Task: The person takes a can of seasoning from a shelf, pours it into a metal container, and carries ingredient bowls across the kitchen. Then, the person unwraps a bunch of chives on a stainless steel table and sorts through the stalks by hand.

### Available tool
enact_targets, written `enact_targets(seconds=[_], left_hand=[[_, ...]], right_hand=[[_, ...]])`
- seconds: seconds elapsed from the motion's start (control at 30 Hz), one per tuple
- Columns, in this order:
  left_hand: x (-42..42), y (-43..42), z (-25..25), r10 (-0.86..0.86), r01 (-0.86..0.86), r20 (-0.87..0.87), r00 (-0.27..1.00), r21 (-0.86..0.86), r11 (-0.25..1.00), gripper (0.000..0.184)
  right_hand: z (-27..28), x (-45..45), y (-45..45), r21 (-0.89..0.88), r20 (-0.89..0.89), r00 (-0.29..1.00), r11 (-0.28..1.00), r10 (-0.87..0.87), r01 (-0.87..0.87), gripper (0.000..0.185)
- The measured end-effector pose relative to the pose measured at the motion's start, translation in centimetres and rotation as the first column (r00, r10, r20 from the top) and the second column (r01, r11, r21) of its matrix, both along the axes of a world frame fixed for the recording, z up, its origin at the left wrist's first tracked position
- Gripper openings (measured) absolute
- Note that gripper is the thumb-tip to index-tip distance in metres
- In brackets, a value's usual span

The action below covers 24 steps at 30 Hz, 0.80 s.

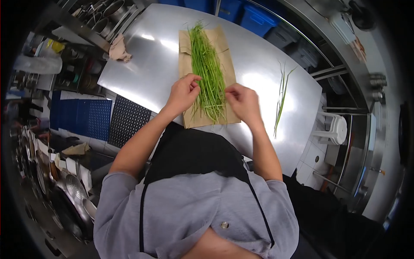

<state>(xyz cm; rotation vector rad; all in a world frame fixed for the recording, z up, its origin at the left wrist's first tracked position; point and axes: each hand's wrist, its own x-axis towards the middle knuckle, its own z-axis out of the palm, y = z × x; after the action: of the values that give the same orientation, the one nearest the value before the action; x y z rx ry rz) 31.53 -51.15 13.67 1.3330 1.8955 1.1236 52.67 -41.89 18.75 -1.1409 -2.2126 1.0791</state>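
A long bundle of thin green stalks (207, 73) lies lengthwise on a sheet of brown paper (230, 82), on the steel table (151, 64). My left hand (184, 92) is at the bundle's left edge, its fingers curled together. At the right edge is my right hand (243, 102), with thumb and fingertips pinched beside the stalks. What either hand holds, if anything, is too small to make out. A few loose green stalks (281, 99) lie apart on the table to the right.
A crumpled cloth (119, 48) sits at the table's left corner. Blue bins (257, 20) stand beyond the far edge. To the right are a white stool (335, 128) and metal shelving. Pans (74, 187) hang at lower left, and dark mats (128, 121) cover the floor.
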Motion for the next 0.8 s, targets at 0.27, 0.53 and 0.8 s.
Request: enact_targets(seconds=[0.27,0.53,0.8], left_hand=[[-0.2,-0.9,-0.5,0.012,-0.013,-0.014,1.000,-0.067,0.998,0.027],[0.7,1.0,2.0,0.118,-0.116,0.534,0.837,-0.038,0.993,0.018],[-0.6,4.2,2.9,0.214,-0.159,0.711,0.670,-0.144,0.977,0.017]], right_hand=[[-3.9,-6.4,1.0,0.290,0.292,0.956,0.955,-0.028,-0.060,0.025],[-0.4,-5.1,1.8,-0.534,-0.254,0.964,0.842,-0.078,-0.072,0.012],[-2.6,-3.5,0.6,-0.567,-0.271,0.954,0.822,-0.125,-0.053,0.015]])
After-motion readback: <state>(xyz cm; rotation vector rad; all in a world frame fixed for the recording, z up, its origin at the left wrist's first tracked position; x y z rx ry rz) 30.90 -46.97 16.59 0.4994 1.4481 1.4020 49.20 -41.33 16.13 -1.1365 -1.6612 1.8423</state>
